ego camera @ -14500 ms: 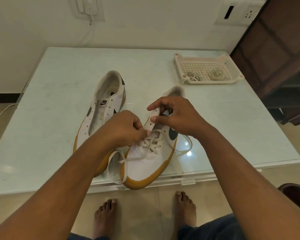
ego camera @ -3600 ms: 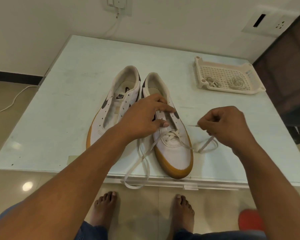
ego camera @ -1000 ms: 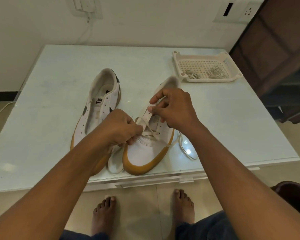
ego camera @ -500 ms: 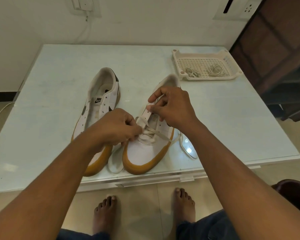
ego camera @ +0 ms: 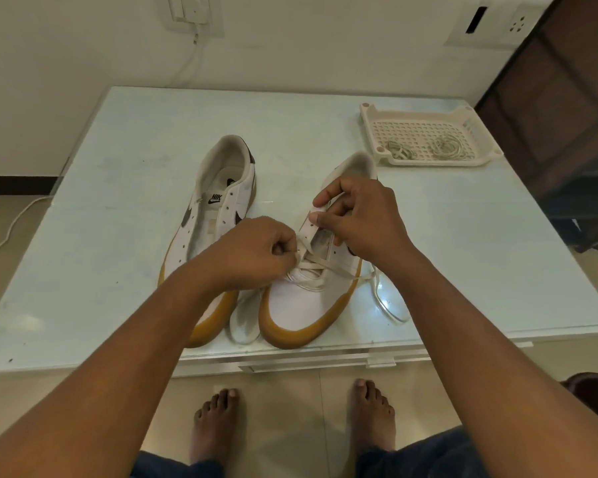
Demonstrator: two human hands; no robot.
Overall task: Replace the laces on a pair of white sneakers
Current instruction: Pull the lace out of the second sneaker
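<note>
Two white sneakers with tan soles stand toe-toward-me on the glass table [ego camera: 125, 257]. The left sneaker [ego camera: 218, 205] has bare eyelets and no lace. The right sneaker [ego camera: 301, 305] carries a cream lace [ego camera: 313, 265] through its lower eyelets, with loose loops trailing at both sides. My left hand [ego camera: 252, 253] pinches the lace at the sneaker's left eyelet row. My right hand [ego camera: 359, 219] grips the right sneaker's upper eyelet flap and covers its tongue.
A cream perforated plastic tray [ego camera: 425, 136] at the table's back right holds coiled laces. A dark wooden cabinet [ego camera: 567, 115] stands to the right. The table's front edge lies just past the sneaker toes, with my bare feet [ego camera: 218, 426] on the floor below.
Over the last second both hands stay on the right sneaker; my left hand has drawn the lace a little tighter across the lower eyelets. The left sneaker has not moved.
</note>
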